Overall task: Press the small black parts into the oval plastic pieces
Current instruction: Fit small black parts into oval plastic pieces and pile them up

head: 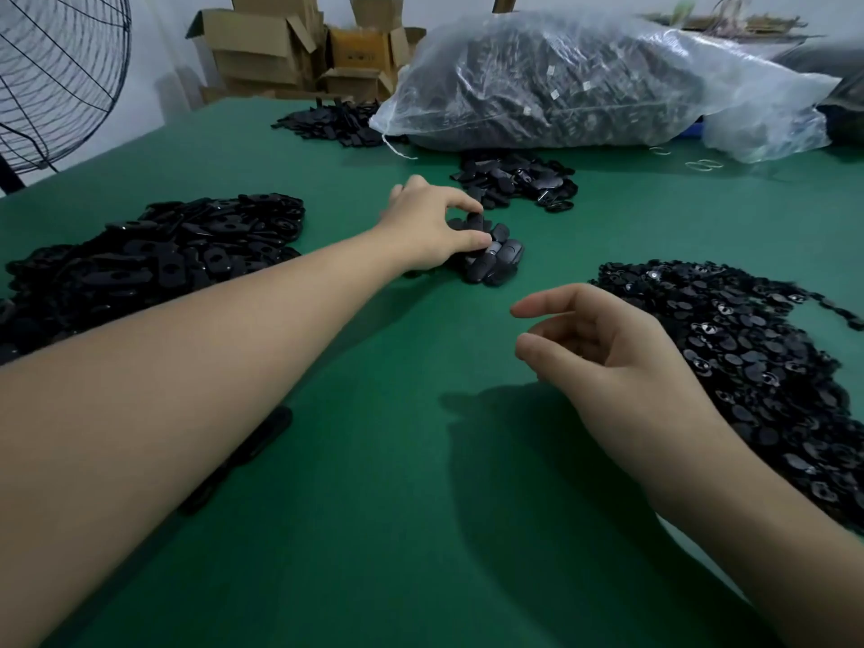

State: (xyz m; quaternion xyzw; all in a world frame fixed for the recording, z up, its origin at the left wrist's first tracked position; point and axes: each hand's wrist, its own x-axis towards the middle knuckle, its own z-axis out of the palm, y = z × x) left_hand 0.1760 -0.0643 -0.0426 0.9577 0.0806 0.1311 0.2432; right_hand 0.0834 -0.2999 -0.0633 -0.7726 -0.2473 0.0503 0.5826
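Observation:
My left hand reaches out to a small heap of black oval plastic pieces in the middle of the green table, its thumb and fingers pinching pieces at the heap's left side. My right hand hovers nearer to me with loosely curled fingers and holds nothing. To its right lies a wide pile of small black parts. A large pile of flat black pieces with holes lies at the left.
Another heap of black oval pieces lies further back. A big clear bag of black parts sits at the far edge, with a further dark pile, cardboard boxes and a standing fan around.

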